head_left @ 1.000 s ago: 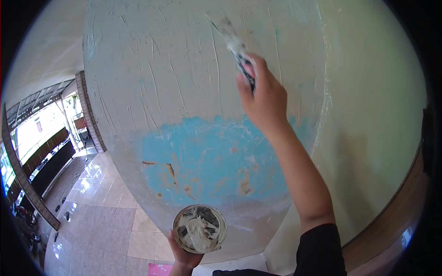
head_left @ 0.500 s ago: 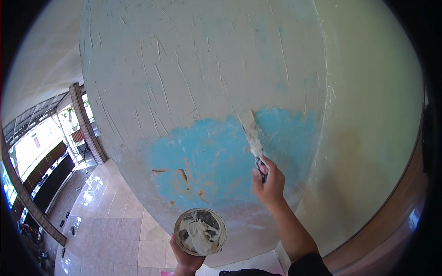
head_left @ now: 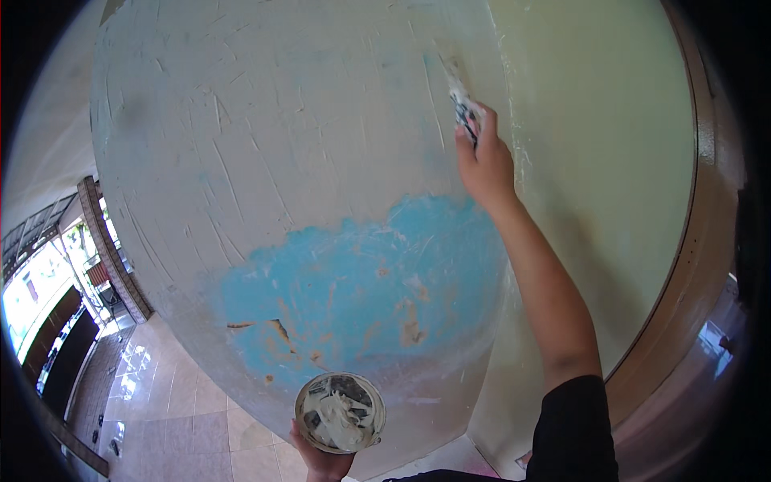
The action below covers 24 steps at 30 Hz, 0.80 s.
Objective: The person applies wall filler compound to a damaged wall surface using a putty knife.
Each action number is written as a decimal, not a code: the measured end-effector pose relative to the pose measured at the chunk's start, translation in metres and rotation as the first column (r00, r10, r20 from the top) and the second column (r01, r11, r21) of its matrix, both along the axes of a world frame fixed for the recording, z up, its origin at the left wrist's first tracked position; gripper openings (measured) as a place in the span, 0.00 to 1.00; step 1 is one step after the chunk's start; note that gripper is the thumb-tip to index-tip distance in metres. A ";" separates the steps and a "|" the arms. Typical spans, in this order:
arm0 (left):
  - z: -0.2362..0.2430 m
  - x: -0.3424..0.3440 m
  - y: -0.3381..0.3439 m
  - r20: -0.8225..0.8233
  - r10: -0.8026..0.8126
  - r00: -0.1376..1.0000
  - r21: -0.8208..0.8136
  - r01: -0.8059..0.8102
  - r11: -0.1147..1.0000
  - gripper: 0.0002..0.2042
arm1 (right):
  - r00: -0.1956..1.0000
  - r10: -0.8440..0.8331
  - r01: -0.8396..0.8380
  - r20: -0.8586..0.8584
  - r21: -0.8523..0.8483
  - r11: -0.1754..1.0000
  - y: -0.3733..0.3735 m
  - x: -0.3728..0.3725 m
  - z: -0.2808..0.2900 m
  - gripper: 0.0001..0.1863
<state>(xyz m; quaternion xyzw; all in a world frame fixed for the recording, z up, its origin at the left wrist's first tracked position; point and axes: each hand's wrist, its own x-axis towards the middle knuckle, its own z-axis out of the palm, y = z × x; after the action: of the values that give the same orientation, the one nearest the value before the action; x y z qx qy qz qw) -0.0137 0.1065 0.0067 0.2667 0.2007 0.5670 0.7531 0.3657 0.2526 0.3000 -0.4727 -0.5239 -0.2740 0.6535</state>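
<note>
My right hand [head_left: 487, 165] grips a putty knife [head_left: 461, 103] by its handle, fingers wrapped round it. The blade, smeared with pale putty, lies against the upper right of the wall [head_left: 321, 177], which is coated in grey-white filler with thin raised ridges. Below this coat a bare patch of blue paint [head_left: 345, 273] shows, with brownish chips and cracks. Low in front of the wall, my left hand [head_left: 325, 462] holds a round tub [head_left: 381, 418] from beneath and its left side. Thick pale putty [head_left: 341, 418] clings inside the tub, with dark bare spots between.
A pale green wall [head_left: 602, 185] meets the coated wall at a corner on the right, with a brown frame [head_left: 683, 297] beyond. Glossy floor tiles [head_left: 189, 426] stretch to the lower left. Farther off stand a tiled pillar [head_left: 112, 245] and a dark barrier [head_left: 68, 345].
My right hand has swept the putty knife up the wall, from the blue patch's top edge onto the grey-white coat. The view has shifted a little; my left hand still holds the tub low.
</note>
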 end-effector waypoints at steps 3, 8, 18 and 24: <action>0.002 0.002 -0.001 0.004 -0.003 1.000 0.005 0.003 1.000 0.44 | 0.987 -0.139 0.152 0.080 -0.202 0.967 -0.005 -0.005 0.028 0.22; 0.003 0.002 -0.006 0.071 0.020 0.997 -0.021 -0.018 1.000 0.43 | 0.958 -0.156 0.221 0.241 -0.275 0.936 -0.005 -0.005 -0.022 0.24; 0.003 -0.001 -0.005 0.049 -0.003 0.999 -0.030 0.005 1.000 0.42 | 0.995 0.054 -0.040 0.083 -0.155 0.987 -0.034 -0.007 -0.241 0.23; 0.013 0.004 -0.006 -0.028 -0.013 1.000 -0.007 0.013 1.000 0.42 | 0.992 -0.006 0.013 0.124 -0.051 0.999 -0.029 -0.015 -0.082 0.23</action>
<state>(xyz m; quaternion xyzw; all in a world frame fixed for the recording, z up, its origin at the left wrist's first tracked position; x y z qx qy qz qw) -0.0095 0.1003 0.0194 0.2734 0.2114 0.5576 0.7548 0.3502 0.2237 0.2182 -0.4738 -0.5681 -0.2924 0.6061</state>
